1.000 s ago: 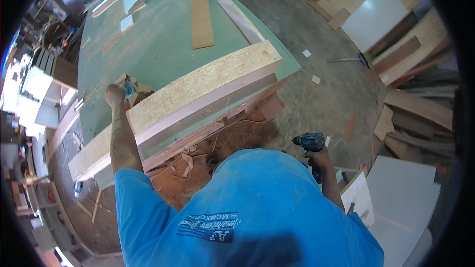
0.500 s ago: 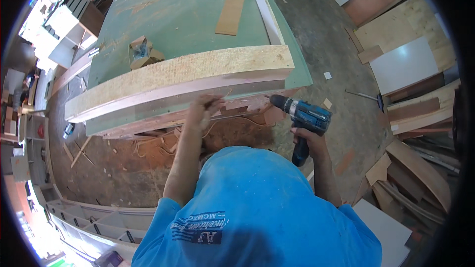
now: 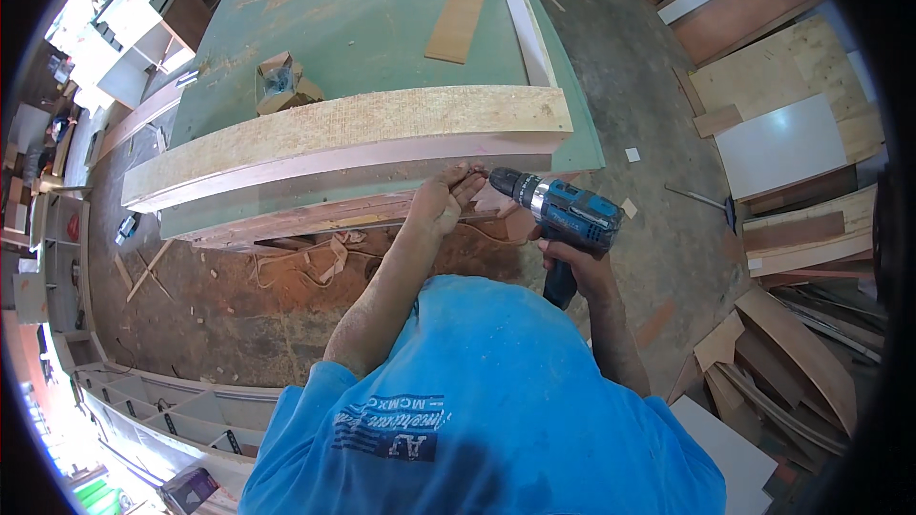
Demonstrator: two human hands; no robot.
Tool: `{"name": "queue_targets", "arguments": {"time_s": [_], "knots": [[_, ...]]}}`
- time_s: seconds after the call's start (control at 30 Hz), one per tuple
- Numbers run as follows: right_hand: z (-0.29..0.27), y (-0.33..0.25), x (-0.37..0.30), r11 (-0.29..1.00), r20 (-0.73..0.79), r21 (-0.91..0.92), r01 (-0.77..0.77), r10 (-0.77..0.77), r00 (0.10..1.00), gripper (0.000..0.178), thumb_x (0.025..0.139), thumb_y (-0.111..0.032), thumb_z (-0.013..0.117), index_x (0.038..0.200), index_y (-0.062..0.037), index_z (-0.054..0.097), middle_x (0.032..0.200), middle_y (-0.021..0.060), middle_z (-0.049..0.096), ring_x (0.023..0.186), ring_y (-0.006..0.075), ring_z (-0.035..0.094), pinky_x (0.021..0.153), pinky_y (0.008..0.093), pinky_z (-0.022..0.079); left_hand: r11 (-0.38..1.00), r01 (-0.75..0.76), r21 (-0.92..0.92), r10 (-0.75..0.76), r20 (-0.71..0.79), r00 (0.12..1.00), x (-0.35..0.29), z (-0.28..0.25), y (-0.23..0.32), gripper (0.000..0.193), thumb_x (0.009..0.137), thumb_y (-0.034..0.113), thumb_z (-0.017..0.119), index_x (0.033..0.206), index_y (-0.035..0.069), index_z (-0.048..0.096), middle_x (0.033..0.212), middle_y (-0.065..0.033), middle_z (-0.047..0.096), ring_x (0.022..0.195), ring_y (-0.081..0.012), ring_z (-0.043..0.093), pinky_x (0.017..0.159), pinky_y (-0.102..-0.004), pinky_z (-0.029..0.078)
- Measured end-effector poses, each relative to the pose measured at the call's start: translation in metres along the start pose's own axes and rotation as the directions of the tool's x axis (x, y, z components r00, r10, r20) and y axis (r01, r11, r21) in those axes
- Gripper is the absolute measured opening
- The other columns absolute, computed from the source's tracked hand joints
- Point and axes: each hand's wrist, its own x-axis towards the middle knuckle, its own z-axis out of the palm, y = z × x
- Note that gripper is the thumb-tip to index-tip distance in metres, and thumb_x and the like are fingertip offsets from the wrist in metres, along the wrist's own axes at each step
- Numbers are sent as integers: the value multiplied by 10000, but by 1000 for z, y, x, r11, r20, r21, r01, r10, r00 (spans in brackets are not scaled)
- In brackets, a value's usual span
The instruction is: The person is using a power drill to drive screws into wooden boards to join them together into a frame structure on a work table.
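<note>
A blue and black cordless drill (image 3: 578, 214) is gripped by its handle in my right hand (image 3: 584, 270), its chuck pointing left. My left hand (image 3: 445, 198) meets the tip of the drill, thumb and forefinger pinched at the bit; whatever they hold is too small to make out. Just beyond both hands lies a long pale wooden beam (image 3: 363, 125), its pinkish side toward me. It rests along the near edge of a large green-topped table (image 3: 372, 48).
On the tabletop stand a small open cardboard box (image 3: 303, 93) with a clear bag, a brown board strip (image 3: 460, 15) and a white-faced strip (image 3: 530, 33). Boards and panels (image 3: 782, 148) fill the right side. Long divided cabinet frames (image 3: 181, 410) line the lower left.
My left hand has moved right to the drill's tip. The drill, in my right hand, has shifted slightly left and up toward it.
</note>
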Motion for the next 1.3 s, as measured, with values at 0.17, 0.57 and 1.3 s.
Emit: {"name": "queue_targets", "arguments": {"time_s": [0.17,0.57,1.3], "knots": [[3,1,2,1000,-7,11,18,-17,1000,301,827,-31,783,1116,-25,703,957,70,735,679,116,655,596,275,532,999,-35,42,32,66,997,-1,8,4,205,1069,87,515,1167,-71,602,1129,-174,699,1019,-235,692,928,-331,620],[14,-3,7,995,-52,99,0,5,999,409,807,-29,713,1206,25,641,993,135,733,633,152,638,603,297,542,994,-102,34,94,181,979,-7,27,20,221,1073,127,553,1216,-29,616,1211,-167,693,1104,-212,682,982,-325,595],[35,-124,43,973,-87,-229,-5,-16,996,493,796,-32,685,1281,19,612,965,162,728,605,146,616,602,281,539,-770,-378,513,72,659,749,69,-33,154,942,831,679,729,1602,273,370,1585,-236,332,1504,-440,278,1265,-612,165]]}}
